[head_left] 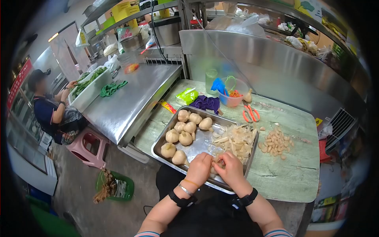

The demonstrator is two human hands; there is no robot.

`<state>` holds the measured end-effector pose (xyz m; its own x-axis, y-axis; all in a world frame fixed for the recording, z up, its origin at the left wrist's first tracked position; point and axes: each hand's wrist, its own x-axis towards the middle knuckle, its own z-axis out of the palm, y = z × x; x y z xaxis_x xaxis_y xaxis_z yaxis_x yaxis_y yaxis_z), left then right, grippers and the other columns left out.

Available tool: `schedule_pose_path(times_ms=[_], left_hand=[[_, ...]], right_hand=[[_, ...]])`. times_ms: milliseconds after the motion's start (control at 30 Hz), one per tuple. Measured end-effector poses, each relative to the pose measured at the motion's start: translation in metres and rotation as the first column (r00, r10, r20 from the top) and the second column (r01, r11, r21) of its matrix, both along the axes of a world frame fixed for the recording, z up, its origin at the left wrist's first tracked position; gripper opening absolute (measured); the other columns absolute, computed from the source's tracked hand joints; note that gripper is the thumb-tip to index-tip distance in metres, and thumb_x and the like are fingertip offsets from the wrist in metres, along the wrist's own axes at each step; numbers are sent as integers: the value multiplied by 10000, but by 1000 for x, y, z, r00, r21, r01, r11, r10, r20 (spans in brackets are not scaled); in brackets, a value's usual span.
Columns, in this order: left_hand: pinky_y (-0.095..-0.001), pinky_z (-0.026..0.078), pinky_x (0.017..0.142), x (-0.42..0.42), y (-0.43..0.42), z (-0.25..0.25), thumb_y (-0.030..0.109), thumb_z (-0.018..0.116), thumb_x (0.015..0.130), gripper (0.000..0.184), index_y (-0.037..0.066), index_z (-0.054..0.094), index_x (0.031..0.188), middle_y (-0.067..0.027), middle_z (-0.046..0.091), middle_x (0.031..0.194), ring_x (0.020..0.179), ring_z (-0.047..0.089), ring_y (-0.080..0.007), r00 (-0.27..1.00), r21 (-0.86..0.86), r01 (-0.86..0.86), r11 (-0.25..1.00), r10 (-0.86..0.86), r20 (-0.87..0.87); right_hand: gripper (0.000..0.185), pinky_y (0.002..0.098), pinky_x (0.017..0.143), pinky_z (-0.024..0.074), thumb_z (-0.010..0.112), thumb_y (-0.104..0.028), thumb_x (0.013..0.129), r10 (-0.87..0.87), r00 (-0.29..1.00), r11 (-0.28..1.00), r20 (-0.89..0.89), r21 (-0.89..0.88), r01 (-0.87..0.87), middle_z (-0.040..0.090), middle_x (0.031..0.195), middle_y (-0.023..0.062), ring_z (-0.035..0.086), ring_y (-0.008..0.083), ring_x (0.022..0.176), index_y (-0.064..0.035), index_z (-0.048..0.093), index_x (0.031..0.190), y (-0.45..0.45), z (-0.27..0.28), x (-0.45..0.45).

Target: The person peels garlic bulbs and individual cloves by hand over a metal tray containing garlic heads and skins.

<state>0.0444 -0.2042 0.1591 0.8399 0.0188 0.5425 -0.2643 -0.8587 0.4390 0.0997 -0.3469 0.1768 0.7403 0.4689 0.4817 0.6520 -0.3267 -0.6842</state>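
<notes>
Over the near edge of a metal tray (160, 136), my left hand (198, 169) and my right hand (230, 170) meet with fingers pinched together. Between them is a piece of garlic (214, 169), mostly hidden by my fingers. Whole garlic bulbs (185, 138) fill the tray's left side. A heap of papery garlic skins (236, 141) lies on its right side. To the right of the tray, peeled garlic cloves (275, 143) are piled on the green tabletop (284, 177).
Orange-handled scissors (251, 114), a purple cloth (205, 103) and a plastic tub (233, 96) sit behind the tray. On the left stand a steel counter (134, 98) and a green basket (125, 193). A person (49, 106) sits by a bin of leafy greens (90, 87).
</notes>
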Motion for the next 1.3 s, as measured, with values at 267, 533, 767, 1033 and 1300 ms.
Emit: schedule_pose_path(times_ms=[267, 533, 767, 1033, 1300], left_hand=[[-339, 488, 608, 7, 18, -11, 85, 489, 916, 114, 1, 566, 925, -143, 602, 788, 670, 603, -247, 978, -442, -190, 877, 129, -164], [-219, 425, 605, 17, 24, -18, 109, 514, 925, 120, 48, 540, 1024, 12, 518, 783, 655, 477, -81, 979, -928, -190, 319, -4, -202], [-180, 440, 643, 2, 15, -6, 80, 593, 887, 205, 49, 570, 1089, 2, 563, 888, 723, 509, -49, 993, -862, -73, 502, 114, -17], [-202, 473, 558, 6, 2, -1, 84, 751, 743, 295, -7, 608, 984, -31, 598, 787, 625, 544, -59, 993, -650, -93, 754, 21, -117], [-217, 454, 521, 8, 1, -1, 24, 558, 792, 101, -3, 569, 889, -16, 590, 674, 600, 544, -59, 955, -718, -190, 670, -42, -292]], right_hand=[[129, 340, 597, 464, 668, -58, 730, 129, 955, 991, 266, -2, -133, 575, 812, 95, 570, 262, 694, -44, 560, 798, 1, 4, 4], [140, 229, 654, 471, 622, -33, 846, -14, 967, 917, -255, 383, 114, 542, 930, 61, 550, 111, 768, 6, 549, 958, -1, -24, 11], [154, 212, 684, 488, 580, -39, 890, 157, 882, 893, -444, 446, 66, 517, 986, 47, 539, 79, 827, 24, 524, 1019, -5, -23, 16], [159, 289, 696, 490, 618, -9, 812, 94, 995, 966, -30, 242, -84, 545, 1024, 96, 574, 206, 824, -21, 550, 955, -1, -5, 2], [175, 366, 759, 468, 606, 26, 759, 149, 985, 967, 91, 197, -164, 576, 1013, 117, 555, 305, 882, -18, 531, 911, 6, 3, -1]])
